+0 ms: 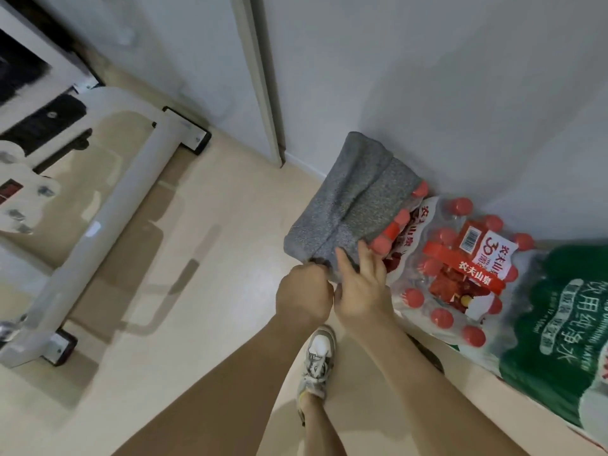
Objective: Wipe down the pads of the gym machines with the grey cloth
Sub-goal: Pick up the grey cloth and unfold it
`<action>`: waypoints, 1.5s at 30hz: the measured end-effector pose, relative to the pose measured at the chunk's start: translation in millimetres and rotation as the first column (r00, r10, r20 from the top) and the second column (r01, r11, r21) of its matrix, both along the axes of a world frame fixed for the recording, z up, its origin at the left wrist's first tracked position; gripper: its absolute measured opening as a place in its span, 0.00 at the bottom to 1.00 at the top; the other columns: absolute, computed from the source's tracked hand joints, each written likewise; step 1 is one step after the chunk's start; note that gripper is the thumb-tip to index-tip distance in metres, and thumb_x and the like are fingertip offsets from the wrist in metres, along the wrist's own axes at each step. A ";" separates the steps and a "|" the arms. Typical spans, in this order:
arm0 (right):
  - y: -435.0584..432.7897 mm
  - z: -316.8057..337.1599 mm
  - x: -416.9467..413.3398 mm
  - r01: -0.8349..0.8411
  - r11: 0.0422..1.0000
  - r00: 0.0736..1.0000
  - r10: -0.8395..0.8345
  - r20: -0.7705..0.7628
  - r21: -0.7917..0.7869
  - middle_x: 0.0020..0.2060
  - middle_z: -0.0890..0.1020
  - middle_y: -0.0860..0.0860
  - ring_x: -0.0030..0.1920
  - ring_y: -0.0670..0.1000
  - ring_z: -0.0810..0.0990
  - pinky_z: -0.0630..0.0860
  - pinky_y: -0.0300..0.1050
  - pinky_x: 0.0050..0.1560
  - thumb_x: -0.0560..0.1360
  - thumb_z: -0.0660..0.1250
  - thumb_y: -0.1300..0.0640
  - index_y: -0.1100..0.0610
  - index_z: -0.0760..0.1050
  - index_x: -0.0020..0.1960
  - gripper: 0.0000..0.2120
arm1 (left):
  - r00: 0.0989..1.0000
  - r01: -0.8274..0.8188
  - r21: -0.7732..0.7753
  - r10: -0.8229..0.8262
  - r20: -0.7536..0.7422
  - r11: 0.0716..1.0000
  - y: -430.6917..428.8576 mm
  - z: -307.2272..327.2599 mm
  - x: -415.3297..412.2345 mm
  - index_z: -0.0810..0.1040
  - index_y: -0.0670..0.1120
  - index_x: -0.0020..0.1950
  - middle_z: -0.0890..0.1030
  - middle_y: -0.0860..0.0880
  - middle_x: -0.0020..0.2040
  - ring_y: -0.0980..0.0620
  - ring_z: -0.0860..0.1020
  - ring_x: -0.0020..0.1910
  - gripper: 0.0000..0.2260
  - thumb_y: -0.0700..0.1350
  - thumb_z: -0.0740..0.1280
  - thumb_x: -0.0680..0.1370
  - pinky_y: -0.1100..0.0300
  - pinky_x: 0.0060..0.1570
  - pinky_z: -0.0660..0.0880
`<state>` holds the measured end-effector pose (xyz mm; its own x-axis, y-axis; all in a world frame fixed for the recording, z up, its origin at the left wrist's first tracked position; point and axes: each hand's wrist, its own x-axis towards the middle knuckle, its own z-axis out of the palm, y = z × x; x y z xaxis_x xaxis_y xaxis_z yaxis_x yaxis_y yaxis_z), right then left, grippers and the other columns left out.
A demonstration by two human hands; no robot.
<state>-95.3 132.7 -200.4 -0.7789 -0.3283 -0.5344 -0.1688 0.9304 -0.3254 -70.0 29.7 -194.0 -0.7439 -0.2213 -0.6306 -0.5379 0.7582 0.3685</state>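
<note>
Grey cloth (348,199) is draped over the bottle pack (460,258), gripped at its near edge by the left hand (304,291); the right hand (360,287) is laid on it, its hold unclear. If yanked, it could be snagged on the caps (391,230).

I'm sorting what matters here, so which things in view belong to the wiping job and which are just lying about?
For the job: folded grey fabric cloth, left hand and right hand holding it, white metal gym machine frame.
Lying about: shrink-wrapped pack of red-capped water bottles, green plastic-wrapped water pack.
</note>
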 end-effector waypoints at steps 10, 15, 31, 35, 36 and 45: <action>-25.1 91.0 -41.3 0.559 0.632 0.819 -0.319 0.477 -0.537 0.63 0.74 0.47 0.63 0.49 0.73 0.73 0.50 0.61 0.70 0.65 0.68 0.42 0.70 0.61 0.28 | 0.589 -0.589 0.711 0.807 0.051 0.384 -48.0 127.0 -12.7 0.74 0.49 0.34 0.77 0.49 0.34 0.51 0.73 0.33 0.20 0.29 0.52 0.74 0.63 0.30 0.68; -57.4 186.1 -50.3 0.184 0.765 0.922 0.083 0.378 -0.617 0.53 0.77 0.46 0.56 0.44 0.76 0.72 0.41 0.56 0.70 0.70 0.62 0.43 0.78 0.50 0.16 | 0.679 -0.458 0.850 0.720 0.146 0.259 -81.8 234.6 0.8 0.78 0.41 0.42 0.84 0.39 0.43 0.48 0.81 0.40 0.12 0.35 0.56 0.66 0.61 0.38 0.75; -238.2 358.3 100.4 -0.078 0.613 0.938 0.313 0.150 -0.786 0.30 0.68 0.55 0.33 0.54 0.68 0.76 0.62 0.38 0.69 0.60 0.64 0.50 0.65 0.36 0.10 | 0.361 -0.251 0.967 0.931 0.052 0.043 -203.9 457.5 235.0 0.83 0.44 0.51 0.81 0.38 0.43 0.46 0.80 0.36 0.09 0.39 0.65 0.74 0.57 0.38 0.78; -257.1 379.8 121.3 -0.413 0.610 0.896 0.405 -0.181 -0.676 0.27 0.69 0.49 0.29 0.47 0.67 0.66 0.46 0.32 0.76 0.62 0.59 0.49 0.64 0.43 0.09 | 0.431 -0.652 0.567 0.861 -0.270 0.504 -239.2 457.1 306.4 0.83 0.56 0.52 0.84 0.52 0.46 0.50 0.82 0.45 0.08 0.45 0.72 0.74 0.53 0.49 0.78; -261.5 383.6 123.2 -0.520 0.621 0.845 0.474 -0.247 -0.586 0.27 0.71 0.48 0.30 0.48 0.71 0.68 0.47 0.33 0.76 0.63 0.54 0.47 0.64 0.45 0.07 | 0.471 -0.708 0.372 0.794 -0.385 0.600 -248.5 454.6 321.5 0.83 0.56 0.49 0.84 0.58 0.43 0.55 0.81 0.45 0.07 0.46 0.72 0.74 0.55 0.51 0.78; -312.6 403.6 140.7 -0.558 0.737 0.811 0.581 -0.064 -0.380 0.24 0.74 0.41 0.30 0.45 0.71 0.64 0.41 0.31 0.74 0.66 0.60 0.50 0.80 0.38 0.09 | -0.071 -0.914 0.380 0.863 -0.500 0.144 -305.6 423.6 376.4 0.75 0.47 0.45 0.77 0.52 0.40 0.55 0.74 0.38 0.07 0.44 0.59 0.79 0.73 0.29 0.68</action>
<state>45.4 -179.8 203.1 -0.3556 -0.8787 -0.3184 -0.5996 0.4758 -0.6435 306.5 -275.9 229.6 0.0030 -0.9791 -0.2032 -0.5072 -0.1766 0.8435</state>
